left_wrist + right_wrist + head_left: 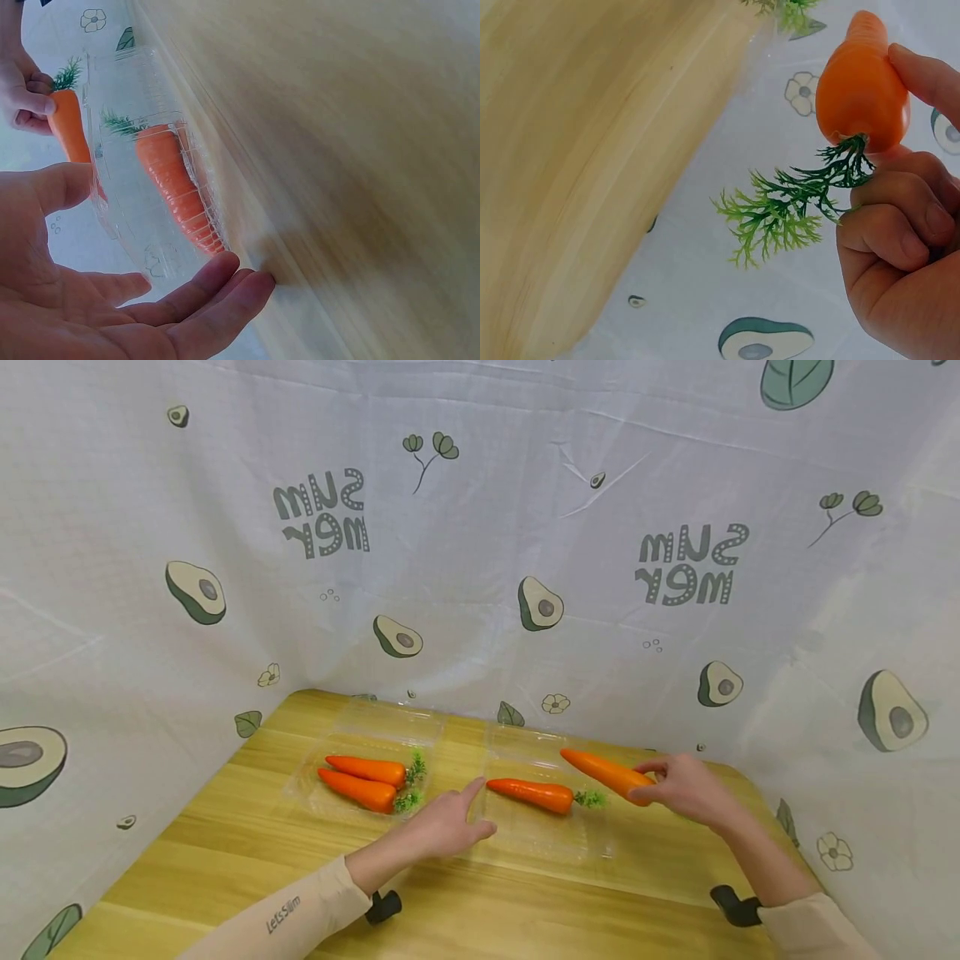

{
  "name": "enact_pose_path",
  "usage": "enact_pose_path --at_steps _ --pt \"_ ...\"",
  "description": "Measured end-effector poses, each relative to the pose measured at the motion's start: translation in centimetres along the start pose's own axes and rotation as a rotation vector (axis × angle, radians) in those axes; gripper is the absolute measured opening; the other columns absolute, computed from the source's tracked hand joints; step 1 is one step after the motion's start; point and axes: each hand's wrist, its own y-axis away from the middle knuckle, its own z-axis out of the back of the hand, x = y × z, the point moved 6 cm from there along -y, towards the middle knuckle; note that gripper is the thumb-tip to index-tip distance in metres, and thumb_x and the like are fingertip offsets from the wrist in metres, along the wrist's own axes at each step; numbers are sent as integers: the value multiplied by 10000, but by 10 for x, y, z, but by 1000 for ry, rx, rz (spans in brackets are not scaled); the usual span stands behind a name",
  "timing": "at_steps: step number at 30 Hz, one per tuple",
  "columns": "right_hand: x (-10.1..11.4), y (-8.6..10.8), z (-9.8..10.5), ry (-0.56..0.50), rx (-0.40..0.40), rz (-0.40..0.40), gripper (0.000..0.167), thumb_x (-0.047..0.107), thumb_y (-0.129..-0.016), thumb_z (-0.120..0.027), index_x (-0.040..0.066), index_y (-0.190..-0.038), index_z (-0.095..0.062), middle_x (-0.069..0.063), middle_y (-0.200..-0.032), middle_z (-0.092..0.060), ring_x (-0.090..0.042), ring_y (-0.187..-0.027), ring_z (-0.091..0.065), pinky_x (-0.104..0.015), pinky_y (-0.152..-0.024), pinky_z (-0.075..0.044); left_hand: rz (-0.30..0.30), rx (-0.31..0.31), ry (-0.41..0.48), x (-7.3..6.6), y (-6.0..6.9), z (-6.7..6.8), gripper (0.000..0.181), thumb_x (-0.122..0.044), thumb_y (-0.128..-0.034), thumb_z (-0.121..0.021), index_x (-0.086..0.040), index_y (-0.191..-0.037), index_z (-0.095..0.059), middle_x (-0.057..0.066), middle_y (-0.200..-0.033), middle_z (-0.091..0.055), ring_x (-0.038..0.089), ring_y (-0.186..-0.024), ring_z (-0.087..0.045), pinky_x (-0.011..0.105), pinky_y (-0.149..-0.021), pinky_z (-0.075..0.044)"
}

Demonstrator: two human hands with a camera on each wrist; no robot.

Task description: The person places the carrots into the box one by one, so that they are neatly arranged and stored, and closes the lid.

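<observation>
My right hand (686, 789) pinches an orange carrot (603, 772) by its thick end, tip pointing left, raised at the right of the right-hand clear plastic box. In the right wrist view the green leafy top of this carrot (862, 97) hangs down beside the curled fingers. My left hand (450, 825), fingers extended and thumb apart, is at the left edge of the right clear box (555, 843); whether it touches the box I cannot tell. One carrot (532, 795) lies in that box, seen through its ribbed wall in the left wrist view.
To the left, another open clear box (307, 802) contains two carrots (363, 781) side by side, leaves to the right. Both boxes have lids (393, 720) folded back toward the patterned curtain (465, 543) behind the wooden table (225, 860). Black straps with mounts (384, 907) sit at the wrists.
</observation>
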Motion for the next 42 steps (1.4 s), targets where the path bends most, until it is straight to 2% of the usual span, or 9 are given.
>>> enact_pose_path --at_steps 7,14,16,19,23,26,31,37,42 --pt "13 -6 -7 46 17 21 447 252 -809 -796 -3 -1169 -723 11 -634 -417 -132 -534 -340 -252 -506 -255 1 9 12 0 -1 -1 827 -462 -951 -645 -140 -1609 -261 206 -1248 -654 185 -711 -562 355 -610 -442" --pt "25 -11 -14 54 48 50 415 238 -790 -803 16 -1134 -738 2 -655 -457 -154 -578 -393 -258 -525 -273 7 3 -3 1 -3 0 819 -473 -953 -636 -142 -1606 -269 226 -1378 -586 309 -1143 -625 411 -807 -487" --pt "28 -12 -16 53 53 62 404 236 -782 -808 24 -1120 -745 2 -656 -464 -155 -584 -403 -256 -528 -280 8 5 3 1 -3 -1 819 -470 -952 -638 -141 -1605 -271 228 -1379 -585 301 -1108 -632 408 -783 -489" --pt "33 -13 -19 51 60 85 385 234 -779 -817 32 -1101 -754 9 -644 -455 -153 -585 -406 -253 -532 -283 14 10 6 0 -3 -1 820 -473 -954 -635 -152 -1610 -263 215 -1347 -609 234 -895 -629 367 -677 -463" --pt "39 -16 -23 63 67 112 364 227 -774 -826 39 -1080 -763 22 -627 -434 -144 -576 -397 -251 -535 -278 12 17 11 0 -4 -1 822 -464 -956 -632 -148 -1613 -253 162 -1136 -677 173 -631 -501 336 -566 -408" --pt "43 -18 -28 71 78 119 373 210 -768 -822 32 -1090 -763 25 -613 -409 -138 -564 -380 -249 -532 -269 10 19 11 0 -5 -1 819 -460 -955 -632 -142 -1611 -257 153 -1066 -682 165 -605 -480 328 -563 -405" --pt "49 -21 -38 82 104 124 375 203 -764 -814 33 -1094 -765 35 -621 -407 -131 -579 -386 -250 -533 -271 13 14 10 0 -5 0 817 -460 -952 -638 -142 -1608 -268 180 -1124 -684 156 -633 -495 327 -580 -413" --pt "57 -25 -49 109 130 130 355 196 -749 -822 54 -1071 -775 37 -649 -457 -141 -620 -407 -268 -562 -290 8 16 14 2 -6 -2 832 -462 -950 -642 -137 -1611 -254 30 -694 -528 131 -502 -370 311 -532 -386" --pt "60 -28 -59 120 144 142 357 179 -728 -829 43 -1054 -780 19 -768 -601 -154 -682 -463 -287 -623 -369 10 18 24 2 -6 -2 834 -466 -950 -644 -147 -1613 -251 5 -666 -502 124 -492 -365 316 -533 -388"
